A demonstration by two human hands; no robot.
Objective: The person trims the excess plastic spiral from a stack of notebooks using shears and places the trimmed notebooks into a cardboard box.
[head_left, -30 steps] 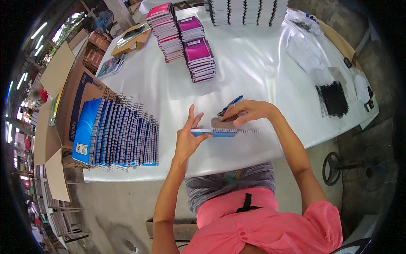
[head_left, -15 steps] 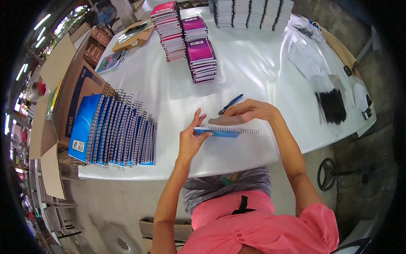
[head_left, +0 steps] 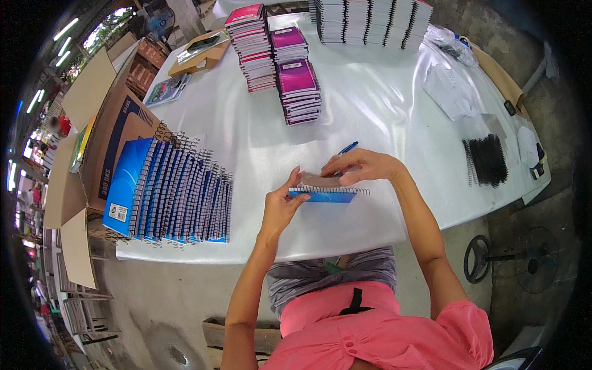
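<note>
My left hand [head_left: 281, 208] grips the left end of a blue spiral notebook [head_left: 327, 197], tilted up on its long edge above the table, thumb on the near cover. A thin wire coil [head_left: 364, 192] runs along its top edge and sticks out past the right end. My right hand [head_left: 371, 165] is closed, thumb and fingers on a flat brown-grey piece [head_left: 319, 180] lying against the coil; its right part is hidden by the fingers. Just behind the right hand lies a blue-handled tool [head_left: 348, 148], partly covered, perhaps pliers.
To the left, a row of blue spiral notebooks [head_left: 132, 185] leans by an open cardboard box [head_left: 114, 160]. Pink and purple notebook stacks [head_left: 297, 80] stand farther back, with white spiral-bound stacks [head_left: 373, 21] behind. Black coils [head_left: 486, 160] and plastic wrap [head_left: 450, 89] lie at right.
The coil's loose end has shifted left and sticks out less. My right hand has come down closer, bringing the brown-grey piece onto the coil. My left hand keeps its grip.
</note>
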